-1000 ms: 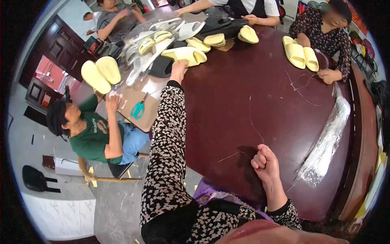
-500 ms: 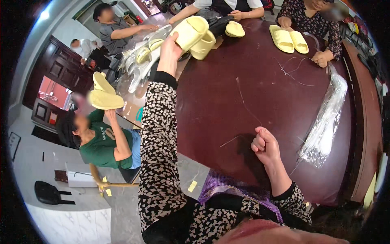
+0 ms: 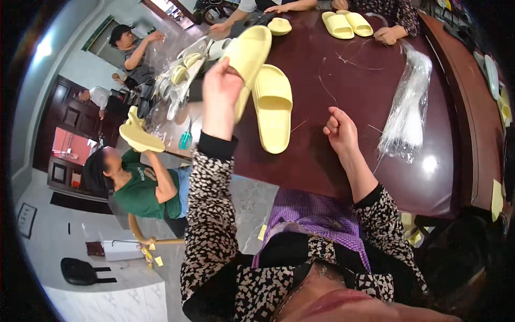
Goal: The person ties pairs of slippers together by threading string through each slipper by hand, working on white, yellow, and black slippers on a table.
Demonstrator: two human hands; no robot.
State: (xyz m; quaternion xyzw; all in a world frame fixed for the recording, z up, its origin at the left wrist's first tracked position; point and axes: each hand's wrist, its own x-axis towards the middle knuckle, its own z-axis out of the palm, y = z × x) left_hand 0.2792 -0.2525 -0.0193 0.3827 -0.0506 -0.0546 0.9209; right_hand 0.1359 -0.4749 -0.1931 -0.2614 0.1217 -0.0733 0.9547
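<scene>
My left hand [image 3: 221, 88] grips a pale yellow slide slipper [image 3: 251, 51] tilted up over the table's left part. A second yellow slipper [image 3: 273, 121] is beside it, its toe pointing toward me; whether the hand holds it too, I cannot tell. My right hand [image 3: 341, 130] is closed above the dark red table [image 3: 343, 166], with a thin clear strand [image 3: 323, 80] running out from its fingers. To its right lies a clear plastic bundle of white strands [image 3: 406, 104].
Across the table are a yellow slipper pair [image 3: 347, 24] and a co-worker's hand [image 3: 390, 35]. Wrapped slippers [image 3: 182, 72] and teal-handled scissors [image 3: 185, 139] lie at left. A person in green [image 3: 147, 188] holds up yellow slippers [image 3: 139, 138].
My left hand has drawn the yellow slippers closer to me, and they have swung apart, one now with its toe toward me. My right hand stays closed; the view has shifted.
</scene>
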